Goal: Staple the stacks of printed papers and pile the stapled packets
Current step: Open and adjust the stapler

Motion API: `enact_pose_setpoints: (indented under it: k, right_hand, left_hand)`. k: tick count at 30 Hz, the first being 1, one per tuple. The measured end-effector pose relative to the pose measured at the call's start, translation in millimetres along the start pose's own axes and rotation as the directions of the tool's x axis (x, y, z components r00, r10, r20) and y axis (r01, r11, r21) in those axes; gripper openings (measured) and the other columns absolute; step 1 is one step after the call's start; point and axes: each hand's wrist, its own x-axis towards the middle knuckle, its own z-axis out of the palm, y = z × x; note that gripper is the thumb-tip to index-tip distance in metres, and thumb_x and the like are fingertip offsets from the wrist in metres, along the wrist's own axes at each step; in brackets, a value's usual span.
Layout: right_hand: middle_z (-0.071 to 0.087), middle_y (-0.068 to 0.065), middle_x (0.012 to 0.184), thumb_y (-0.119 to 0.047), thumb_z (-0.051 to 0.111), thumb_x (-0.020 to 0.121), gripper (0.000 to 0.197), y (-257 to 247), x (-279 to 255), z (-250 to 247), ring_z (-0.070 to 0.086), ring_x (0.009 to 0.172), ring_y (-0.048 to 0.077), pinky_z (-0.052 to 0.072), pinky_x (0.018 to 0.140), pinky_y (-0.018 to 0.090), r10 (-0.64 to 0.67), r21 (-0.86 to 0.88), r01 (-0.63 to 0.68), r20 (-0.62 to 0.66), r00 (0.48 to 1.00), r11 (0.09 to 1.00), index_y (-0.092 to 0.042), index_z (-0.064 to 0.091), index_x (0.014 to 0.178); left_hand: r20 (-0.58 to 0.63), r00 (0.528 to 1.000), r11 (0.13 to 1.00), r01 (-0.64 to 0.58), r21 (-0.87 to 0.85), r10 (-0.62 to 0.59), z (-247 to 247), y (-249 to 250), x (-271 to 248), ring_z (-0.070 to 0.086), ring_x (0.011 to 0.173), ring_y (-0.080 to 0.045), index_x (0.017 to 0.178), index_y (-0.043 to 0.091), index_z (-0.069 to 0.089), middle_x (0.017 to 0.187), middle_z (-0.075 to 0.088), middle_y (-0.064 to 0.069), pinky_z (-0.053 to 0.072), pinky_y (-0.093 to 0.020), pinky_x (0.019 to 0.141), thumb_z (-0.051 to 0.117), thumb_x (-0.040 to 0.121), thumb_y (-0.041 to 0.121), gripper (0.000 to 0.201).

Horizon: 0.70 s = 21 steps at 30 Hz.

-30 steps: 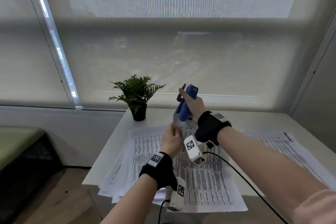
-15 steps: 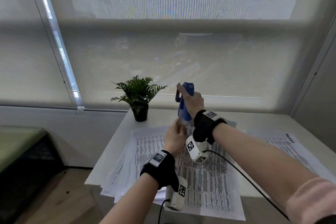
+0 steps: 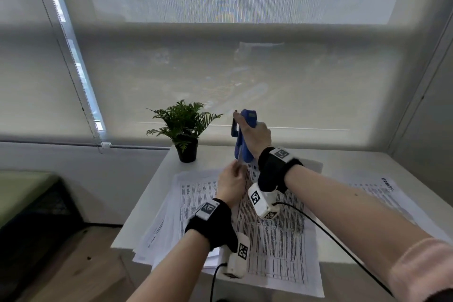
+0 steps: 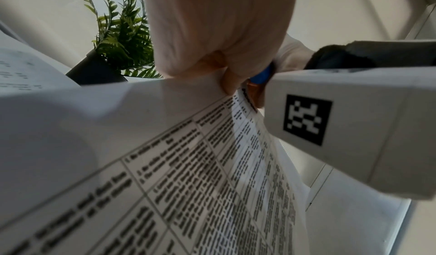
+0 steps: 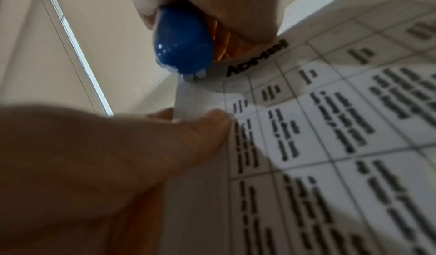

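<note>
1. Stapler (image 3: 241,140): blue glossy plastic, long axis near upright, gripped in the curled right hand (image 3: 256,137) above the worktop (image 3: 343,162).
2. Paper corner (image 5: 188,98): thin printed sheets, pinched by the left hand (image 3: 231,182) just below the stapler mouth; insertion is judged upward.
3. Remaining stacks (image 3: 196,193): flat, fanned loosely on the worktop.
</note>
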Motion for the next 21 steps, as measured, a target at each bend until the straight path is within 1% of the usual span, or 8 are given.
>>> enact_pose_setpoints:
  k: [3, 7, 9, 11, 13, 15, 17, 21]
  right_hand:
    - [0.052, 0.007, 0.067, -0.056, 0.059, 0.084, 0.05, -1.3, 1.5, 4.4, 0.044, 0.058, 0.023, 0.033, 0.06, 0.032, -0.018, -0.014, 0.018, 0.003, 1.0, 1.0, -0.016, 0.047, 0.057]
    - [0.049, 0.005, 0.062, -0.057, 0.058, 0.084, 0.052, -2.3, 4.4, 6.1, 0.043, 0.055, 0.021, 0.032, 0.058, 0.031, -0.026, -0.044, 0.025, -0.002, 1.0, 0.999, -0.016, 0.044, 0.054]
    - [0.049, 0.004, 0.06, -0.058, 0.058, 0.084, 0.053, -3.2, 5.3, 7.3, 0.042, 0.053, 0.019, 0.031, 0.056, 0.032, -0.04, -0.07, 0.041, 0.006, 0.999, 0.997, -0.017, 0.044, 0.053]
    - [0.047, 0.003, 0.057, -0.058, 0.058, 0.084, 0.053, -4.5, 5.7, 8.7, 0.042, 0.052, 0.018, 0.031, 0.054, 0.031, -0.058, -0.096, 0.059, 0.012, 0.998, 0.994, -0.017, 0.043, 0.052]
    - [0.051, 0.005, 0.062, -0.058, 0.058, 0.083, 0.051, -5.0, 6.9, 10.3, 0.045, 0.056, 0.021, 0.033, 0.056, 0.031, -0.066, -0.112, 0.067, 0.008, 0.998, 0.991, -0.018, 0.045, 0.054]
    - [0.055, 0.007, 0.068, -0.057, 0.059, 0.083, 0.05, -4.5, 7.6, 11.7, 0.049, 0.063, 0.025, 0.034, 0.062, 0.029, -0.075, -0.117, 0.074, -0.005, 0.997, 0.99, -0.018, 0.047, 0.054]
    - [0.057, 0.008, 0.069, -0.057, 0.059, 0.083, 0.05, -3.4, 8.4, 12.3, 0.051, 0.066, 0.026, 0.035, 0.065, 0.028, -0.088, -0.124, 0.086, -0.01, 0.996, 0.988, -0.018, 0.048, 0.053]
    - [0.056, 0.008, 0.068, -0.057, 0.059, 0.082, 0.051, -3.0, 8.3, 10.9, 0.051, 0.067, 0.026, 0.035, 0.066, 0.028, -0.109, -0.135, 0.107, -0.006, 0.994, 0.985, -0.017, 0.049, 0.053]
  left_hand:
    - [0.003, 1.0, 1.0, -0.018, 0.011, 0.018, -4.0, 5.8, -2.7, 0.037, 0.055, -0.012, 0.072, 0.016, 0.047, 0.06, 0.045, 0.004, 0.032, -0.029, 0.058, 0.045, 0.093, 0.015, 0.021]
    - [-0.012, 1.0, 0.999, 0.0, 0.034, 0.001, -5.7, 4.3, -0.6, 0.037, 0.056, -0.011, 0.066, 0.016, 0.044, 0.061, 0.046, 0.002, 0.032, -0.028, 0.055, 0.046, 0.094, 0.012, 0.029]
    - [0.005, 1.0, 1.0, -0.01, 0.002, 0.01, -5.0, 4.1, -0.1, 0.044, 0.064, -0.014, 0.077, 0.005, 0.054, 0.069, 0.058, -0.01, 0.04, -0.032, 0.062, 0.047, 0.092, 0.02, 0.022]
    - [0.002, 1.0, 0.999, -0.007, -0.032, 0.007, -2.4, -3.0, 3.5, 0.051, 0.073, -0.015, 0.09, 0.001, 0.058, 0.087, 0.067, -0.02, 0.049, -0.044, 0.072, 0.046, 0.084, 0.036, 0.037]
    - [0.007, 1.0, 0.996, 0.017, -0.082, -0.016, 0.6, -13.7, 8.9, 0.055, 0.078, -0.017, 0.092, 0.005, 0.06, 0.092, 0.068, -0.021, 0.05, -0.052, 0.081, 0.045, 0.076, 0.048, 0.048]
    - [0.02, 0.999, 0.995, 0.03, -0.099, -0.028, 0.3, -13.9, 8.0, 0.057, 0.08, -0.018, 0.091, 0.012, 0.06, 0.092, 0.069, -0.017, 0.05, -0.056, 0.085, 0.047, 0.075, 0.049, 0.042]
    - [0.034, 0.999, 0.988, 0.037, -0.147, -0.032, -5.7, 4.4, -2.0, 0.061, 0.083, -0.019, 0.095, 0.02, 0.056, 0.094, 0.069, -0.008, 0.05, -0.052, 0.087, 0.055, 0.075, 0.048, 0.035]
    - [0.054, 0.998, 0.975, 0.003, -0.222, 0.01, -18.0, 26.2, -7.2, 0.066, 0.097, -0.017, 0.122, 0.017, 0.05, 0.111, 0.065, 0.0, 0.055, -0.034, 0.085, 0.07, 0.067, 0.053, 0.069]
